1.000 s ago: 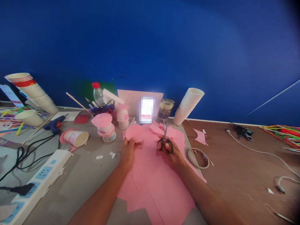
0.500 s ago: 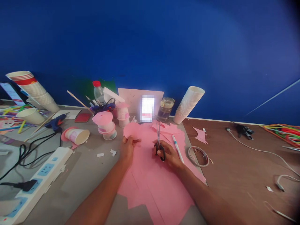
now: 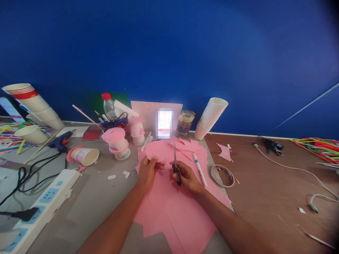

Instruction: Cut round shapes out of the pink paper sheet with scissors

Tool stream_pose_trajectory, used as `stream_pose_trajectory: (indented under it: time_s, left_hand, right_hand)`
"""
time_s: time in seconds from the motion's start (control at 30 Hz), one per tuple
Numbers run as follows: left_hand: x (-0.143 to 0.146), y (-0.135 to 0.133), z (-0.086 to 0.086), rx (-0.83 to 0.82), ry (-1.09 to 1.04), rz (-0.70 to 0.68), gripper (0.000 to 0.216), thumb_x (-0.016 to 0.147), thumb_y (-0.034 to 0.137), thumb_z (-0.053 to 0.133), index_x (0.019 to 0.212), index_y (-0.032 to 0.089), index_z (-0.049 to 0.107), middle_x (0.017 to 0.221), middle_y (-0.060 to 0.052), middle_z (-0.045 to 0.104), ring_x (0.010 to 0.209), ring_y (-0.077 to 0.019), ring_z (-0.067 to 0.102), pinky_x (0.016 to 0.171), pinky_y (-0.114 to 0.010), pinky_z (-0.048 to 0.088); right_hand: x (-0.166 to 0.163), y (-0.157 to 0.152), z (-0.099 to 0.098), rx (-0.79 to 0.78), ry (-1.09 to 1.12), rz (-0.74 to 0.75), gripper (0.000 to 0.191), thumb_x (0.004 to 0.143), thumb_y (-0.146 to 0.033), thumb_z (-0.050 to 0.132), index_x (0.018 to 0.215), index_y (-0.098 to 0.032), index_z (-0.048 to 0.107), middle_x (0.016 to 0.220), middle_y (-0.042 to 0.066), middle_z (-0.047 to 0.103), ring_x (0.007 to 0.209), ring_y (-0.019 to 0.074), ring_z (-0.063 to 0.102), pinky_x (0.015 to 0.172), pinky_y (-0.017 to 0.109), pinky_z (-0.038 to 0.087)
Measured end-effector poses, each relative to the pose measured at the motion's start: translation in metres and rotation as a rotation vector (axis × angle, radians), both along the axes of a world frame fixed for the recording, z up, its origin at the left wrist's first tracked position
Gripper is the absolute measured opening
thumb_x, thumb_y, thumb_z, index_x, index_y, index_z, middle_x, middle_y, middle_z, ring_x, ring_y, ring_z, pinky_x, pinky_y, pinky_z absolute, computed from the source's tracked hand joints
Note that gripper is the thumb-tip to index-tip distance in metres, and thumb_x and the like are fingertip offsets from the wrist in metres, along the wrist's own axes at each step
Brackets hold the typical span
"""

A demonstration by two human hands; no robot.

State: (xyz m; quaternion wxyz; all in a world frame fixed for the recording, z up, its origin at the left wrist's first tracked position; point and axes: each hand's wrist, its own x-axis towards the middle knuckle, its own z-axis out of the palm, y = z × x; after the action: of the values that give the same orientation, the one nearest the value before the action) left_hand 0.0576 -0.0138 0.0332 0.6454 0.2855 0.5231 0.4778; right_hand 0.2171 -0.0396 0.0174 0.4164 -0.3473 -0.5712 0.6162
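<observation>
Between the thumb and fingers of my left hand [image 3: 148, 172] is a rounded pink paper piece [image 3: 158, 151], held by its lower edge. My right hand [image 3: 187, 175] grips black-handled scissors [image 3: 177, 170], blades pointing away from me and close together, just right of that piece. Under both hands lie large pink paper sheets [image 3: 182, 218] with jagged cut edges. A white marker [image 3: 200, 170] rests on the sheets beside my right hand. Pink cut scraps [image 3: 192, 146] lie beyond the scissors.
Left stand pink-topped paper cups [image 3: 116, 143], a tipped cup [image 3: 84, 156], a glue gun [image 3: 60, 141] and a power strip [image 3: 43, 208]. At the back are a bright phone screen [image 3: 164, 123], a glass jar [image 3: 184, 123] and stacked cups [image 3: 211, 118]. A tape roll [image 3: 222, 175] lies right.
The rounded pink piece and my left hand have moved right, nearer the scissors. My right hand has turned the scissors so their handles show edge-on. The view has shifted slightly.
</observation>
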Motion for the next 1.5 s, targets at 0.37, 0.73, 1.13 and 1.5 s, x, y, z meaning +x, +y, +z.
stream_pose_trajectory:
  time_s: [0.37, 0.73, 1.13, 1.5]
  left_hand:
    - [-0.001, -0.002, -0.001, 0.004, 0.054, -0.026, 0.048, 0.056, 0.057, 0.049, 0.081, 0.017, 0.038, 0.055, 0.007, 0.041, 0.046, 0.0091, 0.043, 0.066, -0.012, 0.052]
    - [-0.006, -0.001, 0.009, 0.059, 0.056, 0.144, 0.050, 0.057, 0.059, 0.046, 0.078, 0.015, 0.036, 0.053, 0.008, 0.036, 0.047, 0.0103, 0.041, 0.058, -0.005, 0.043]
    - [-0.004, -0.002, 0.003, 0.058, 0.058, 0.101, 0.051, 0.057, 0.060, 0.047, 0.075, 0.013, 0.035, 0.050, 0.007, 0.033, 0.048, 0.0102, 0.041, 0.063, -0.006, 0.046]
    - [-0.002, -0.002, 0.001, 0.045, 0.078, 0.064, 0.053, 0.055, 0.061, 0.048, 0.076, 0.014, 0.035, 0.052, 0.007, 0.038, 0.047, 0.0083, 0.043, 0.061, -0.008, 0.047]
  right_hand:
    - [0.000, -0.002, 0.002, -0.068, 0.064, -0.049, 0.046, 0.078, -0.039, 0.054, 0.110, -0.009, 0.039, 0.071, 0.003, 0.040, 0.059, 0.0081, 0.041, 0.047, 0.020, 0.032]
    - [0.003, -0.003, -0.006, 0.051, -0.252, -0.034, 0.039, 0.078, -0.036, 0.051, 0.106, -0.009, 0.048, 0.070, 0.004, 0.043, 0.057, 0.0077, 0.039, 0.052, 0.022, 0.031]
    - [0.000, -0.005, 0.009, 0.155, -0.418, 0.040, 0.035, 0.073, -0.031, 0.052, 0.099, -0.008, 0.054, 0.067, 0.003, 0.043, 0.058, 0.0083, 0.034, 0.052, 0.022, 0.028]
    - [0.000, -0.003, 0.004, 0.101, -0.373, 0.061, 0.037, 0.076, -0.034, 0.053, 0.102, -0.008, 0.053, 0.071, 0.004, 0.044, 0.059, 0.0081, 0.035, 0.053, 0.022, 0.028]
